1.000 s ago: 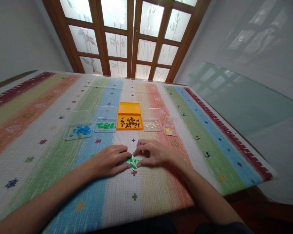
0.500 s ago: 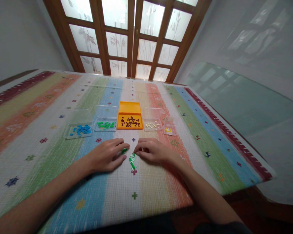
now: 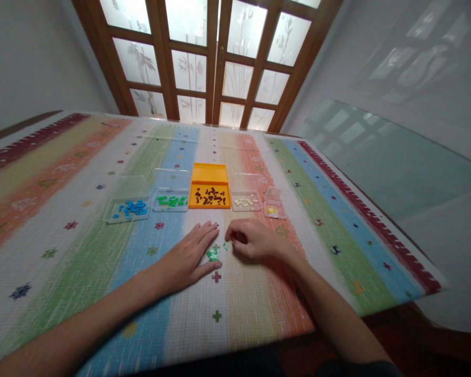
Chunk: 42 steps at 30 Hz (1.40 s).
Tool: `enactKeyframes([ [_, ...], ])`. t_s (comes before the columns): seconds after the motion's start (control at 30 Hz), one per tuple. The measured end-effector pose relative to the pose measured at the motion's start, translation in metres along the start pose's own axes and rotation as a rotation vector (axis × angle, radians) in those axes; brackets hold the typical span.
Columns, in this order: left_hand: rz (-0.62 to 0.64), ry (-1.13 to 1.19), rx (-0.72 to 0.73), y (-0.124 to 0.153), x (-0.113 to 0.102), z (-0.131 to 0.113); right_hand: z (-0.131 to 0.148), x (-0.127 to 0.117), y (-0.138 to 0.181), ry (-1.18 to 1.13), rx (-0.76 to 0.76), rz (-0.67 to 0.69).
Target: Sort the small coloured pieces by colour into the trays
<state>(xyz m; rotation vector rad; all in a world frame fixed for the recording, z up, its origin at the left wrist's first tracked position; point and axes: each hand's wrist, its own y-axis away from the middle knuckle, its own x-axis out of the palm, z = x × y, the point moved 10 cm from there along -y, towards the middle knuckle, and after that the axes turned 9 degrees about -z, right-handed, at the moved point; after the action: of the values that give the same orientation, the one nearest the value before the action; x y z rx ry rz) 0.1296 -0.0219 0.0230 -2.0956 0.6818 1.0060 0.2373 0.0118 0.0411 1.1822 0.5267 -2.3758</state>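
Note:
My left hand lies flat on the striped tablecloth, fingers stretched out and thumb apart. Between its thumb and forefinger sits a small cluster of green pieces, too small to tell their exact kind. My right hand is curled, with thumb and forefinger drawn together; whatever is between the fingertips is hidden. Tiny loose green bits lie just beside its fingertips, to the right of the cluster. Beyond the hands, a clear box holds more green pieces.
Beyond my hands stand several open-lidded boxes: clear ones with blue pieces, cream pieces and yellow pieces, and an orange box with dark brown pieces. The tablecloth reaches the table's near edge.
My left hand has flattened and spread around the green pieces, and the green piece at its fingertips no longer shows there. My right hand has shifted slightly right, away from the cluster.

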Motion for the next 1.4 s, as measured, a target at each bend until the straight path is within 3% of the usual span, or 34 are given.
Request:
enactKeyframes([
  [0.23, 0.018, 0.197, -0.058, -0.005, -0.013, 0.011, 0.004, 0.003, 0.004, -0.021, -0.007, 0.058],
  [0.5, 0.145, 0.113, -0.021, -0.002, -0.035, 0.032, 0.012, 0.012, 0.004, -0.038, -0.058, 0.152],
  [0.63, 0.092, 0.095, -0.016, -0.005, -0.044, 0.041, 0.01, 0.016, 0.002, -0.042, -0.069, 0.102],
  [0.87, 0.044, 0.01, 0.053, -0.011, -0.044, 0.034, 0.012, 0.013, -0.004, -0.089, 0.019, -0.051],
  [1.0, 0.09, 0.035, 0.022, -0.012, -0.042, 0.031, 0.009, 0.008, -0.002, -0.158, 0.056, 0.003],
  [1.1, 0.101, 0.024, -0.017, -0.012, -0.042, 0.031, 0.009, 0.009, 0.0, -0.074, 0.013, 0.03],
  [1.4, 0.061, 0.053, 0.023, -0.012, -0.036, 0.023, 0.014, 0.015, -0.006, -0.046, 0.02, -0.114],
])
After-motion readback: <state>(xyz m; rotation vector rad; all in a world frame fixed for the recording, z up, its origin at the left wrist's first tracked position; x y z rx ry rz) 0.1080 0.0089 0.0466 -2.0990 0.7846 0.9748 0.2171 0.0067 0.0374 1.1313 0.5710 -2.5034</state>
